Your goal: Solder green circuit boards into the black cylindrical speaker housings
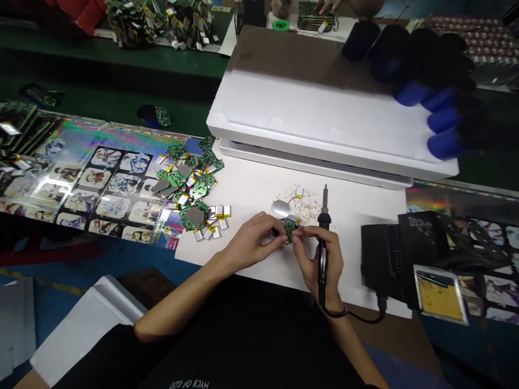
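Observation:
Close in front of me, my left hand point(255, 240) grips a small green circuit board point(289, 227) between thumb and fingers. My right hand point(324, 259) has a soldering iron point(323, 221) lying across it, tip pointing up and away. Its thumb and forefinger are pinched at the board's right edge; whatever they hold there is too small to make out. Just beyond the board lie a silver oval disc point(280, 207) and a small silver battery point(299, 192) with thin wires. Tiny pale bits point(308, 206) are scattered around them.
A pile of green boards point(176, 181) and several small batteries point(219, 210) lie to the left. A white foam box point(308, 116), with blue cylinders point(444, 145) on it, stands ahead. At right are a black soldering station point(381, 254) and a sponge tray point(441, 294). Another person's hands point(326, 5) show beyond.

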`<state>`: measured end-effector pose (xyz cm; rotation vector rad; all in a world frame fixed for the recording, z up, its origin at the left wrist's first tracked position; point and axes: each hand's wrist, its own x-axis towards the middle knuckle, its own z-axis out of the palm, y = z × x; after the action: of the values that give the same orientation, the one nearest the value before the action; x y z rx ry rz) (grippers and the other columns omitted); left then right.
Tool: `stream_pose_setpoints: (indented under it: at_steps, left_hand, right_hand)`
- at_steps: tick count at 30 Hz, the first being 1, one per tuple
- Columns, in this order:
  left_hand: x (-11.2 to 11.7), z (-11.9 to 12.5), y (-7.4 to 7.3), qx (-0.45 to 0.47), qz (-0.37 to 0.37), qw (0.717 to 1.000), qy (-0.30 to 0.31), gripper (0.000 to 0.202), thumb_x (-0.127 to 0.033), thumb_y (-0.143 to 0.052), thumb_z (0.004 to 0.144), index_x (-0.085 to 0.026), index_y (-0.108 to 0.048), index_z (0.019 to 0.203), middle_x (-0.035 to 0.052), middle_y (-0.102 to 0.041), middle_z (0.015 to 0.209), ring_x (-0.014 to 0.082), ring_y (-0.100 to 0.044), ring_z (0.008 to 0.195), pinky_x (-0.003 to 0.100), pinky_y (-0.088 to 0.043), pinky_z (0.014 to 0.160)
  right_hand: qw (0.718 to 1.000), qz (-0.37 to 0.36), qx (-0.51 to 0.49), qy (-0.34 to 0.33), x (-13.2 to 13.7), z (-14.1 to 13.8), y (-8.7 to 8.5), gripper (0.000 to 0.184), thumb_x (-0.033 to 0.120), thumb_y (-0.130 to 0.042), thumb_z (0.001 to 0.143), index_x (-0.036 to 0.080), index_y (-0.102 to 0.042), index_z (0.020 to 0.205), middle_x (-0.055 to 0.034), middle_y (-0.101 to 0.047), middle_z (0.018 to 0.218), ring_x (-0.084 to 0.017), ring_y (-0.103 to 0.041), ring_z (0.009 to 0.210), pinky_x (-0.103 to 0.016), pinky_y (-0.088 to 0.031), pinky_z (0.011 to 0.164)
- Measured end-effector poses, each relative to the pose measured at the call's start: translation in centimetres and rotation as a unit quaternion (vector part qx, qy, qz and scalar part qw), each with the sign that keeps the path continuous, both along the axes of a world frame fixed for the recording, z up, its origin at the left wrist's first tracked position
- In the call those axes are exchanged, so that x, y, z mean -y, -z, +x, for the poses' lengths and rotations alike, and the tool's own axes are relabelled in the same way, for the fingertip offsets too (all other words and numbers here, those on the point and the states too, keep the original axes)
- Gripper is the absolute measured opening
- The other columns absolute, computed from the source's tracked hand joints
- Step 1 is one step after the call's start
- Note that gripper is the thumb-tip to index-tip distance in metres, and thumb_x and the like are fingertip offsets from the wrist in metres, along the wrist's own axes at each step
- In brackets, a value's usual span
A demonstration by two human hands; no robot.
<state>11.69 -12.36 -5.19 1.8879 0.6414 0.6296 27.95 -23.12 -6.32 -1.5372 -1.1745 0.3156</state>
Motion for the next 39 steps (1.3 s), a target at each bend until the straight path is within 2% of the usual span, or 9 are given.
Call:
stream_pose_setpoints:
  at_steps: [5, 11, 15, 23, 28, 39]
  left_hand:
    - [0.2, -0.1, 0.0, 0.015, 0.007, 1.0, -0.012, 0.008, -0.028, -0.068, 0.102, -0.02, -0.07, 0.1, 0.0056, -0.075, 0.098, 0.0203, -0.064, 0.093, 0.033, -0.052, 0.085]
    - [0.2, 0.0, -0.1, 0.034, 0.007, 0.999, -0.018, 0.008, -0.027, -0.07, 0.102, -0.02, -0.073, 0.105, 0.0049, -0.076, 0.097, 0.0191, -0.064, 0.093, 0.032, -0.051, 0.085]
    - [0.2, 0.2, -0.5, 0.037, -0.05, 0.997, -0.045, 0.012, -0.029, -0.071, 0.101, -0.019, -0.075, 0.096, 0.0054, -0.075, 0.092, 0.0184, -0.064, 0.086, 0.031, -0.05, 0.08]
    - [0.7, 0.5, -0.5, 0.047, -0.155, 0.984, -0.069, 0.021, -0.038, -0.072, 0.099, -0.017, -0.073, 0.094, 0.0054, -0.076, 0.092, 0.0169, -0.066, 0.083, 0.029, -0.048, 0.075]
    - [0.7, 0.3, -0.6, 0.047, -0.173, 0.981, -0.068, 0.021, -0.038, -0.073, 0.099, -0.017, -0.074, 0.097, 0.0051, -0.076, 0.093, 0.017, -0.065, 0.085, 0.029, -0.045, 0.075]
    - [0.8, 0.3, 0.2, 0.063, -0.184, 0.978, -0.083, 0.024, -0.042, -0.074, 0.1, -0.018, -0.075, 0.1, 0.0055, -0.075, 0.096, 0.017, -0.06, 0.084, 0.031, -0.041, 0.076]
  right_hand:
    - [0.999, 0.003, -0.039, -0.001, -0.4, -0.3, 0.0, 0.03, 0.017, -0.08, 0.091, 0.027, -0.066, 0.117, -0.001, -0.075, 0.1, -0.018, -0.078, 0.093, -0.035, -0.066, 0.09]
    - [0.998, -0.002, -0.06, -0.007, -0.4, -0.4, 0.1, 0.03, 0.02, -0.08, 0.091, 0.027, -0.065, 0.116, -0.0008, -0.076, 0.097, -0.019, -0.079, 0.091, -0.037, -0.066, 0.089]
    - [0.997, -0.01, -0.074, 0.003, -0.4, -0.5, -0.1, 0.028, 0.022, -0.082, 0.091, 0.027, -0.065, 0.112, -0.0011, -0.076, 0.096, -0.02, -0.079, 0.09, -0.037, -0.066, 0.088]
    - [0.996, 0.005, -0.094, 0.008, -0.6, -1.0, -0.3, 0.027, 0.02, -0.082, 0.09, 0.027, -0.063, 0.107, 0.0009, -0.073, 0.093, -0.018, -0.079, 0.086, -0.036, -0.066, 0.086]
    - [0.994, 0.021, -0.104, 0.01, -0.8, -1.0, -0.2, 0.028, 0.018, -0.083, 0.088, 0.026, -0.062, 0.105, 0.002, -0.07, 0.094, -0.016, -0.079, 0.085, -0.033, -0.066, 0.085]
    - [0.993, 0.011, -0.121, 0.011, -0.8, -1.1, 0.2, 0.028, 0.022, -0.083, 0.09, 0.026, -0.061, 0.106, 0.0004, -0.072, 0.091, -0.019, -0.08, 0.085, -0.037, -0.068, 0.085]
